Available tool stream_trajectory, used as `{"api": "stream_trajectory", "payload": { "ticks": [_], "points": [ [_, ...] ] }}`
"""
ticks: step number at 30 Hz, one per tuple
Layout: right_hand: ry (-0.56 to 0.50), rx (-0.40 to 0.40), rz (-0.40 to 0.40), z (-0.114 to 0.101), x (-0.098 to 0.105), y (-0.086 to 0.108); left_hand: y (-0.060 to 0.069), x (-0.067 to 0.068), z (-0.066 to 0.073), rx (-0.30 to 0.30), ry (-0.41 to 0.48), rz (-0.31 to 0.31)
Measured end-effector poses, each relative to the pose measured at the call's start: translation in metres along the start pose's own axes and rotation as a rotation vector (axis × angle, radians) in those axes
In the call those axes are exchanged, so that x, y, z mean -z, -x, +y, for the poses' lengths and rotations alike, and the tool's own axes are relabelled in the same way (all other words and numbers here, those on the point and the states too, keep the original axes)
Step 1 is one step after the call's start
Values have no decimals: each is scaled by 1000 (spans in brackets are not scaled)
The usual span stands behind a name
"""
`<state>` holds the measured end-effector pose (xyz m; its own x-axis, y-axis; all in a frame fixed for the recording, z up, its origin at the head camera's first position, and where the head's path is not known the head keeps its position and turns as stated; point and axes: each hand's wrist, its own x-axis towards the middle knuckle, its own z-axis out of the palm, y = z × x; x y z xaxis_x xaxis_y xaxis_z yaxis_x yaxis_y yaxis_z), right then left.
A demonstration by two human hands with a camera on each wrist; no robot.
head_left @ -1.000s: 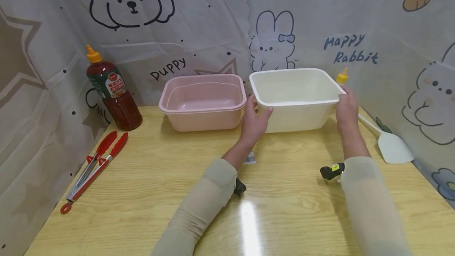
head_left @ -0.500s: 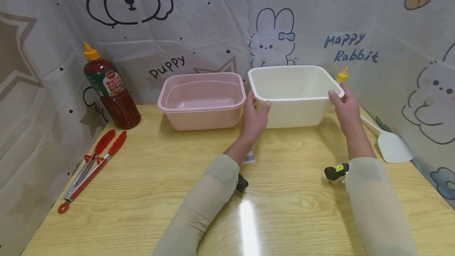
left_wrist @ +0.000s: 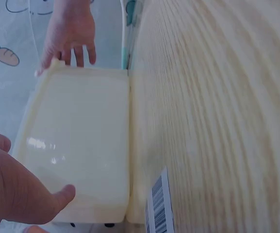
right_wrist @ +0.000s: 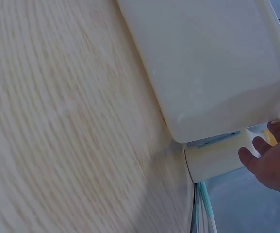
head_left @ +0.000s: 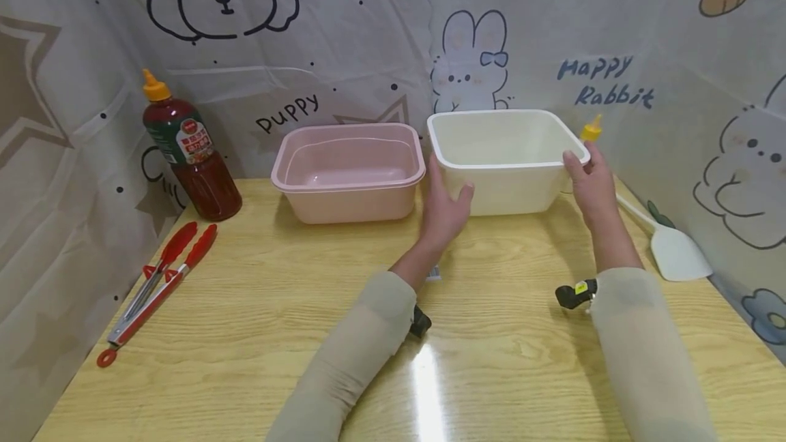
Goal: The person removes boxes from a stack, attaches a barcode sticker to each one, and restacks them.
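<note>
Clearly, the head view alone takes in both tubs. A rectangular white plastic tub [head_left: 516, 189] stands near the table's back edge, right of the middle, with a rectangular pink plastic tub [head_left: 356, 207] to its left. The left hand [head_left: 443, 210] reaches into the narrow gap between them, thumb spread from straight fingers around the white tub's front left corner. The right hand [head_left: 592, 186] pinches the white rim at the right, thumb inside.

A tall red sauce bottle with an orange cap [head_left: 190, 155] stands at the table's back left corner, red-and-silver tongs [head_left: 149, 307] lie along the left edge, and a white spatula [head_left: 680, 254] lies along the right.

From the left wrist, a white barcode label [left_wrist: 160, 206], mostly covered by the arm in the head view, shows on the wood. Whether the left thumb touches the tub I cannot tell.

From the right wrist, a cream bottle [right_wrist: 217, 158] shows just beyond the tub's end, its body hidden from the head camera.

Pale wood grain covers the table [head_left: 510, 346]; printed cartoon cloth [head_left: 368, 39] rises close behind the tubs, leaving little room there, while the wide wooden front stretches between the forearms.
</note>
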<state>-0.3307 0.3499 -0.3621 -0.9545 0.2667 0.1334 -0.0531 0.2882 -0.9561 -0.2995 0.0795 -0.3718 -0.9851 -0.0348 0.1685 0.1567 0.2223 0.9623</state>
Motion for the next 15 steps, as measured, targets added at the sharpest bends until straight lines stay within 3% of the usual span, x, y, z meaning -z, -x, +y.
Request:
{"api": "stream_trajectory", "payload": {
  "ticks": [5, 9, 15],
  "points": [
    [1, 12, 24, 1, -5, -3, 4, 2, 2, 3, -5, -31],
    [58, 10, 4, 1, -5, -4, 6, 9, 3, 30, -37, -46],
    [110, -59, -27, -5, 9, 1, 17, 31, 4, 50, -63, -167]
  ]
}}
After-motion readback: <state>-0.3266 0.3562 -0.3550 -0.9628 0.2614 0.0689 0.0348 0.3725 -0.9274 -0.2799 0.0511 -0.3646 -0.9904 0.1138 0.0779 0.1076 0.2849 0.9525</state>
